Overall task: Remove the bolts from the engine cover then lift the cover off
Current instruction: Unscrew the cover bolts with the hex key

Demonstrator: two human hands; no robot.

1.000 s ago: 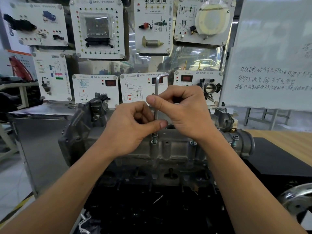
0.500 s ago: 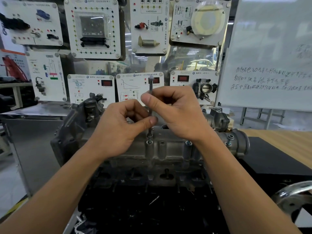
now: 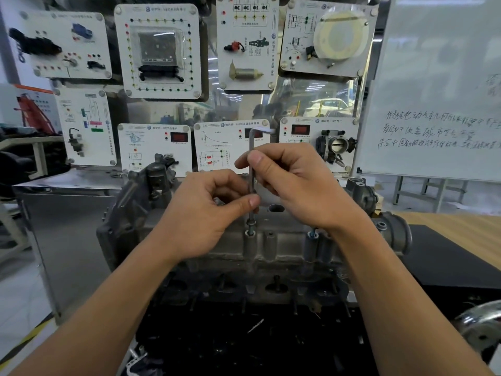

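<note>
The left hand (image 3: 206, 213) pinches the lower shaft of the thin L-shaped metal hex key (image 3: 253, 169) between thumb and fingers. The right hand (image 3: 295, 183) grips the shaft higher up. Below both hands, the key's tip sits in a silver bolt (image 3: 250, 226) on the grey cast-metal engine cover (image 3: 273, 242).

I see my left hand (image 3: 206, 213) and right hand (image 3: 295, 185) both pinching an upright L-shaped metal hex key (image 3: 252, 169), its tip seated in 1 raised bolt (image 3: 250, 229) on the grey cast-metal engine cover (image 3: 271, 240); a second bolt (image 3: 314, 234) stands just right.
</note>
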